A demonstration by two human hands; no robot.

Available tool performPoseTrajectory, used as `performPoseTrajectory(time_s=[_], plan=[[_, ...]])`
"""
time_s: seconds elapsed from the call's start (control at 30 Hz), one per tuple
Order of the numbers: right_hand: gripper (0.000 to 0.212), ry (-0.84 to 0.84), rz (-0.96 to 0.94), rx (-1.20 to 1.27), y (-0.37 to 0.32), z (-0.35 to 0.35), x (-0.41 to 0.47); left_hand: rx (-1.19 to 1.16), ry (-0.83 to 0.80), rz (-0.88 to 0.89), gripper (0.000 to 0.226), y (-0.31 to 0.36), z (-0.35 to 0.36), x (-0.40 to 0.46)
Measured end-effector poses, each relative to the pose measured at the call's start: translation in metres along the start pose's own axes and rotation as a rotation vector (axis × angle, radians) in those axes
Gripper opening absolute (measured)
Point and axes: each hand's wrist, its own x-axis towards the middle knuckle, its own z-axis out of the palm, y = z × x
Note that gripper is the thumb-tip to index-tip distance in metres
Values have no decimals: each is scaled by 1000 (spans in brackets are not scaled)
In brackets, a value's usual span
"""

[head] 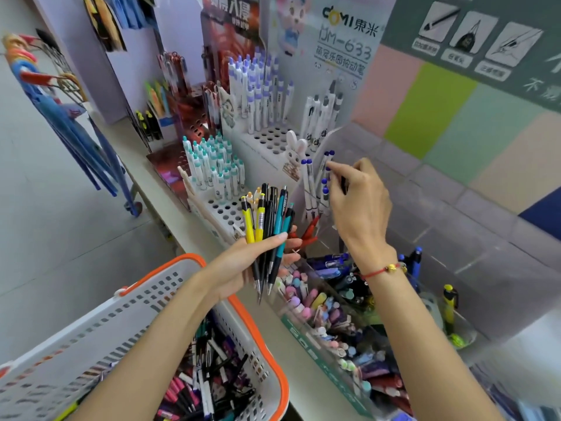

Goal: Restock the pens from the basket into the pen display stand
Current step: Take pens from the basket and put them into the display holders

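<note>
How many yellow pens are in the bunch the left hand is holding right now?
2. Both yellow pens stand side by side at the left edge of the bunch in the left hand; others may be hidden behind.

Bright, even light, soft shadows only. Wide-angle bend at edges; corners soft, slight blur overall. Mild glare on clear acrylic stand [440, 208].

We're in a stationery shop, at a pen counter. Branded cardboard display stands [267, 138] with punched holes hold upright rows of white pens with purple caps [261, 86] and teal caps [212, 165]. Clear acrylic bins [328, 335] brim with pastel pens, and a white plastic shopping basket with an orange rim [188, 268] sits loaded with loose stock.
</note>
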Motion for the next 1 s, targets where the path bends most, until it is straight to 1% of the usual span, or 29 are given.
performPoseTrajectory(time_s=[0.07, 0.13, 0.17, 0.2, 0.23, 0.27, 0.33, 0.4, 0.5, 0.57, 0.67, 0.73, 0.77, 0.83, 0.9, 0.93, 1.0], plan=[[36, -4, 47, 56, -7, -5, -5, -4, -15, 5, 31, 1, 0, 1], [28, 40, 45, 174, -13, -8, -19, 13, -27, 13, 32, 2, 2, 1], [22, -3, 50, 209, -15, -7, -27, 28, -36, 15, 31, 3, 3, 2], [22, -83, 68, 224, -18, -6, -34, 44, -45, 13, 30, 4, 5, 2], [27, -154, 87, 233, -20, -5, -38, 59, -52, 12, 29, 4, 8, 3], [32, -186, 104, 246, -22, -6, -40, 69, -56, 12, 27, 4, 10, 4], [36, -152, 138, 291, -24, -13, -38, 73, -71, 17, 24, 5, 16, 4], [34, -142, 161, 329, -23, -23, -36, 61, -88, 32, 24, 6, 21, 5], [36, -314, 217, 256, -20, -35, -39, 41, -75, 39, 22, 9, 31, 3], [31, -348, 264, 246, -14, -41, -41, 73, -106, 38, 24, 8, 37, 4], [21, -289, 291, 340, 0, -48, -43, 98, -160, 37, 28, 7, 46, 5], [20, -206, 285, 463, 5, -55, -44, 78, -167, 36, 28, 6, 51, 8], [21, -116, 281, 521, 7, -59, -44, 59, -164, 38, 27, 6, 53, 10], [24, 132, 281, 588, 12, -70, -41, 63, -149, 41, 25, 6, 55, 15], [27, 337, 254, 578, 19, -82, -38, 135, -123, 47, 24, 4, 56, 18], [27, 399, 221, 527, 23, -86, -37, 156, -120, 52, 25, 3, 58, 19], [25, 430, 161, 404, 32, -91, -37, 148, -135, 68, 27, -1, 62, 21]])
